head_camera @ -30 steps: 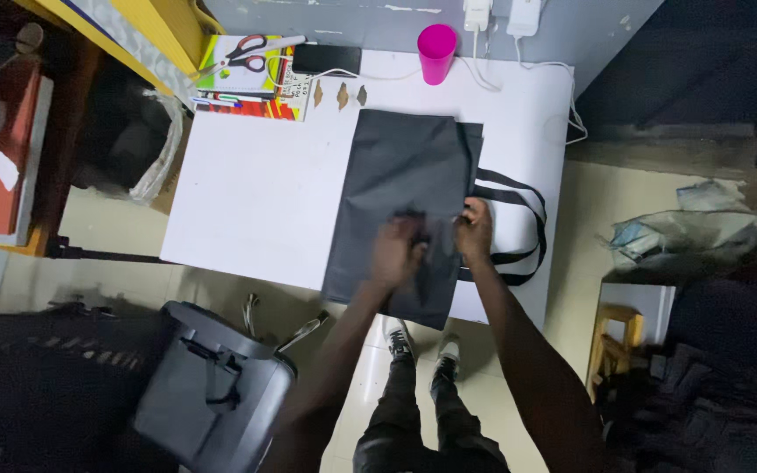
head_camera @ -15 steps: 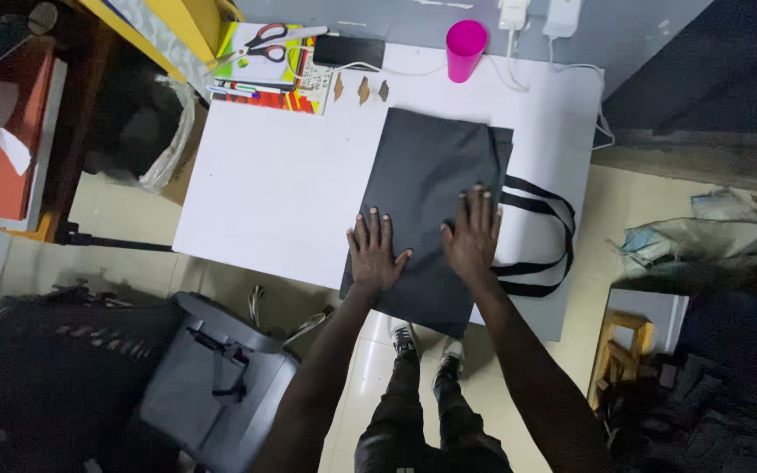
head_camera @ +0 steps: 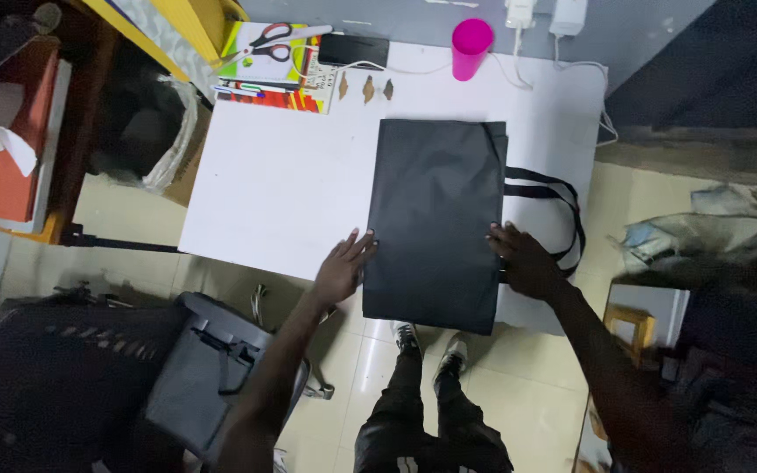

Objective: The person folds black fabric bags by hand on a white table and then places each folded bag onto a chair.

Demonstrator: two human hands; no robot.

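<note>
The left hand (head_camera: 342, 267) lies flat and open against the left edge of the black bag (head_camera: 435, 219); the right hand (head_camera: 523, 260) rests open on its right edge by the handles (head_camera: 554, 215). The bag lies flat at centre frame on the white table (head_camera: 273, 184). It looks like smoothing; a fold would need both edges gripped. A pink cup (head_camera: 470, 48) and scissors (head_camera: 273, 37) sit along the top.
</note>
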